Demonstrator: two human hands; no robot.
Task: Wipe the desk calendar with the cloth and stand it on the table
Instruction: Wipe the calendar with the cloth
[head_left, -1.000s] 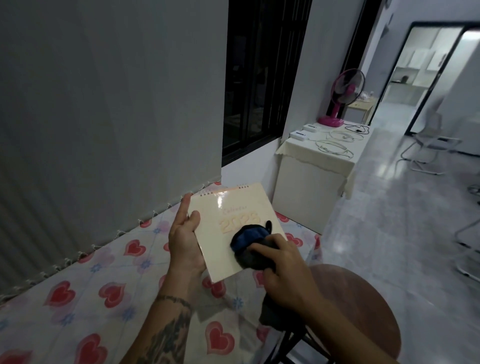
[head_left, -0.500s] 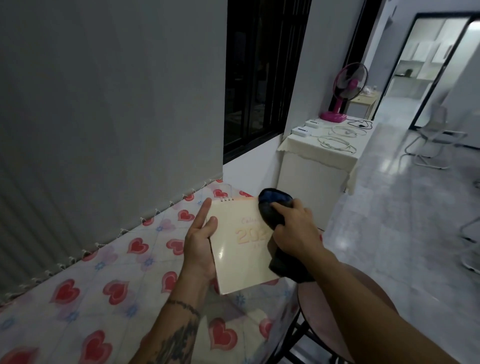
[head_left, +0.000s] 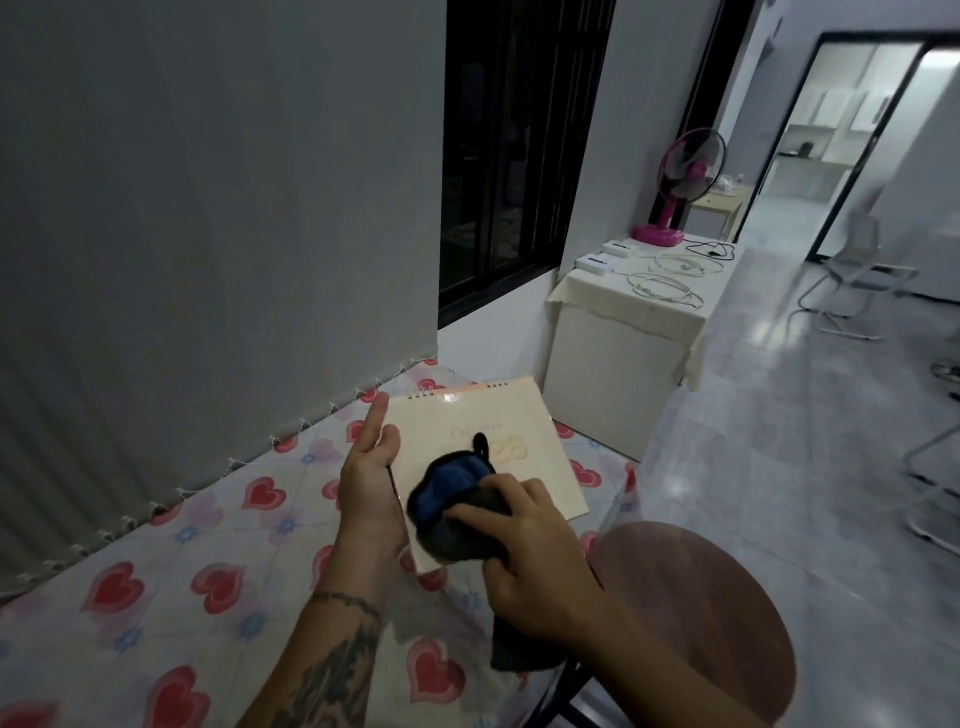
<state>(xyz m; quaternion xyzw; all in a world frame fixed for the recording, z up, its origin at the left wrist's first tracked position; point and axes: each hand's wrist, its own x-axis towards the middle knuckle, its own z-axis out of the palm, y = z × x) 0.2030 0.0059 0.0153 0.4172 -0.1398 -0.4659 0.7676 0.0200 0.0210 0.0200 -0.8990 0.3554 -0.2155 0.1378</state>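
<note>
A cream desk calendar (head_left: 524, 421) with a wire spiral along its top edge is held above the table, tilted face up. My left hand (head_left: 371, 480) grips its left edge, thumb on the cover. My right hand (head_left: 530, 561) presses a dark blue and grey cloth (head_left: 449, 491) on the lower left part of the cover. The cloth's tail hangs down below my right wrist. The table (head_left: 156, 597) wears a cloth printed with red hearts.
A grey wall runs along the table's far side, with a dark window to its right. A round brown stool (head_left: 717, 613) stands at the table's right end. Further off are a white cabinet (head_left: 618, 364) with cables and a pink fan (head_left: 685, 182), then tiled floor and chairs.
My right hand has swept the cloth from the calendar's top right corner down to its lower left. The calendar has tilted flatter and turned a little in my left hand.
</note>
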